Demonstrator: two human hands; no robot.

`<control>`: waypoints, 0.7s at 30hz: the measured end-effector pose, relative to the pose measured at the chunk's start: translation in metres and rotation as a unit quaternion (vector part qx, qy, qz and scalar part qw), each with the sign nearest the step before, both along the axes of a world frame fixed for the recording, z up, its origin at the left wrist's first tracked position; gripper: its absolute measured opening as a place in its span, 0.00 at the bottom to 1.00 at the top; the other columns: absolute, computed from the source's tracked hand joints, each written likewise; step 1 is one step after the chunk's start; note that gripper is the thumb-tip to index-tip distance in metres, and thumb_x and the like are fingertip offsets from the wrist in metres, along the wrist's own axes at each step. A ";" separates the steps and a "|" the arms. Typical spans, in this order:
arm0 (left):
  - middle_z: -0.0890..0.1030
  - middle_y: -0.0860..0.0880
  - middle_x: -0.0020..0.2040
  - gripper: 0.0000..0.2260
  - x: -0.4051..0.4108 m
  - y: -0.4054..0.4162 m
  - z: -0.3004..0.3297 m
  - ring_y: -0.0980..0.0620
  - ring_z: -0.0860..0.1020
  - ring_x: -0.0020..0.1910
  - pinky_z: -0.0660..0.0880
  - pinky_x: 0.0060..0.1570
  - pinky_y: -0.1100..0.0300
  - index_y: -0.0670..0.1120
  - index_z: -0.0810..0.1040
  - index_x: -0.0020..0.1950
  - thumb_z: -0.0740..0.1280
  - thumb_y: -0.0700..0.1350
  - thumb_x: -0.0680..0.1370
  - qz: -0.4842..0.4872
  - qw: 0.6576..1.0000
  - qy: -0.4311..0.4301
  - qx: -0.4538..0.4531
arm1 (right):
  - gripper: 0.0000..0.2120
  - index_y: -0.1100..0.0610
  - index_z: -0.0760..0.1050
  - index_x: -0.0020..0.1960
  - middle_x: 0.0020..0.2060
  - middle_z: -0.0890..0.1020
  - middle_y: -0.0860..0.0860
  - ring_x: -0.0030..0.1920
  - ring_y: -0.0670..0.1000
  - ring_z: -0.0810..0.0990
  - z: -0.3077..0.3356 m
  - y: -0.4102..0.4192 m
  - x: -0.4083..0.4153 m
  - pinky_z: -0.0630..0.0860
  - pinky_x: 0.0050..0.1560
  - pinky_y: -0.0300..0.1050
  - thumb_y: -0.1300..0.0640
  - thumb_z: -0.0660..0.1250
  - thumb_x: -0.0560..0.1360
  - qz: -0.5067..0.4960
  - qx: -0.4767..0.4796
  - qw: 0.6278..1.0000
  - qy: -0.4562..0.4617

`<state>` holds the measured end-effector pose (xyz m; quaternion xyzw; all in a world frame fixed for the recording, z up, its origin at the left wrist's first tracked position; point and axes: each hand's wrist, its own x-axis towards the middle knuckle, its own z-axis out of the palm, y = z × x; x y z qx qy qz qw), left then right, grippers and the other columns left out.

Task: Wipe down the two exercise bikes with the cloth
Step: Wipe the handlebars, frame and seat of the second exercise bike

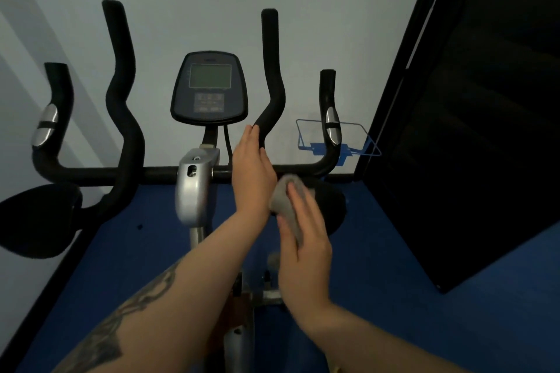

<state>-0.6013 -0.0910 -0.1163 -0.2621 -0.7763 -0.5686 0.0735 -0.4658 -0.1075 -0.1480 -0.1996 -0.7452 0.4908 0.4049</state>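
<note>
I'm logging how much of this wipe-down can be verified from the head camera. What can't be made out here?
- Second bike: none in view.
- Console: button labels too small and dim to read; the screen shows nothing legible.
- Cloth: partly covered by the right hand, so its contact with the handlebar is unclear.
- Left hand: fingertips hidden behind the handlebar.
- Bike's lower frame: hidden by both forearms.

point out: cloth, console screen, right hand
cloth [285, 195]: head view, on the grey bunched fabric above the fingers.
console screen [210, 76]: head view, on the middle of the greenish display.
right hand [304, 254]: head view, on the back of the hand holding the cloth.
</note>
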 end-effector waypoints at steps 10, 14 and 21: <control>0.64 0.45 0.75 0.20 -0.001 0.000 0.000 0.51 0.61 0.75 0.58 0.74 0.57 0.42 0.64 0.75 0.56 0.35 0.82 0.001 1.000 0.008 -0.013 | 0.22 0.49 0.66 0.74 0.72 0.65 0.35 0.73 0.38 0.62 0.013 0.005 -0.011 0.62 0.73 0.39 0.58 0.61 0.81 -0.003 -0.033 0.999 0.025; 0.64 0.47 0.75 0.20 0.000 0.002 -0.001 0.52 0.61 0.75 0.57 0.73 0.61 0.42 0.63 0.75 0.55 0.36 0.82 0.012 1.000 0.004 -0.015 | 0.22 0.39 0.65 0.71 0.70 0.64 0.27 0.73 0.35 0.60 -0.006 -0.014 0.014 0.61 0.71 0.33 0.52 0.62 0.79 0.015 -0.047 0.999 0.015; 0.64 0.47 0.76 0.19 0.001 -0.003 0.001 0.52 0.61 0.75 0.59 0.74 0.53 0.43 0.64 0.75 0.55 0.38 0.83 -0.023 0.999 -0.020 0.018 | 0.20 0.54 0.70 0.72 0.71 0.70 0.45 0.70 0.39 0.66 0.031 0.025 -0.031 0.65 0.72 0.39 0.63 0.62 0.81 -0.001 -0.019 0.999 0.028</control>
